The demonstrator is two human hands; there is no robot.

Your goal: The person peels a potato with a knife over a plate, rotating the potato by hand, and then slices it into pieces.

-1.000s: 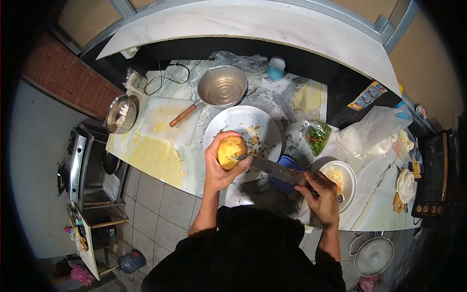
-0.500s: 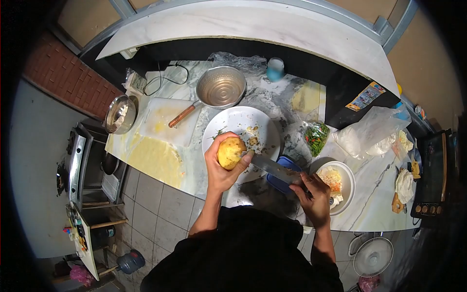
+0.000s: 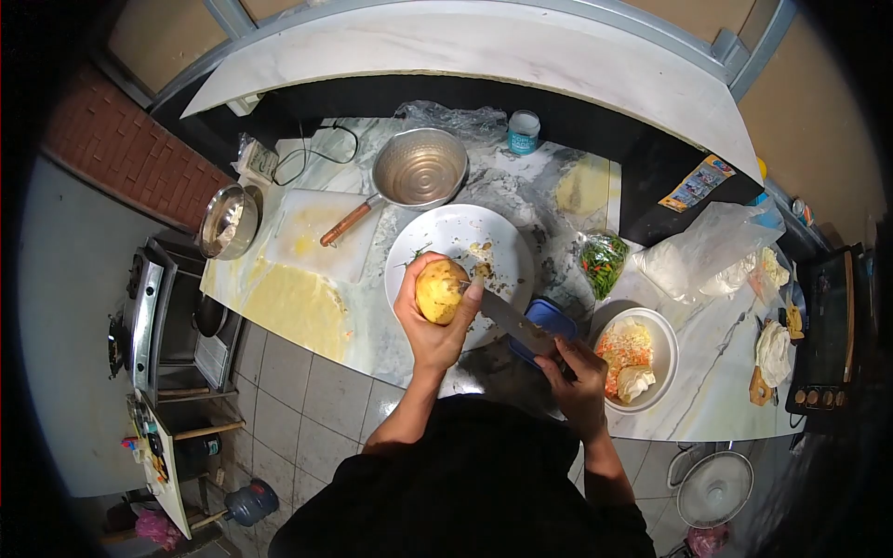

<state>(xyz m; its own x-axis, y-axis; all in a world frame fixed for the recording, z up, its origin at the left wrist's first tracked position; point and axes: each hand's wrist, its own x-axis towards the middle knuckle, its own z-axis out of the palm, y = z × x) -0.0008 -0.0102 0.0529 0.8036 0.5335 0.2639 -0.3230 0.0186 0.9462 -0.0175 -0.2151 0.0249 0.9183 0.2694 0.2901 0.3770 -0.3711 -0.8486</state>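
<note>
Potato (image 3: 439, 290) sits cupped in the left hand (image 3: 433, 327) above the plate (image 3: 437, 232), near the front edge of the counter (image 3: 307, 299). The right hand (image 3: 577, 377) clenches the knife (image 3: 510, 321), and its blade could slip onto the left thumb.

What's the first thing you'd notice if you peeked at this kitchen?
A yellow potato held up in the left hand, right in the middle above a white plate. The right hand holds a big knife with its tip against the potato. A bowl of chopped vegetables sits at the right.
</note>
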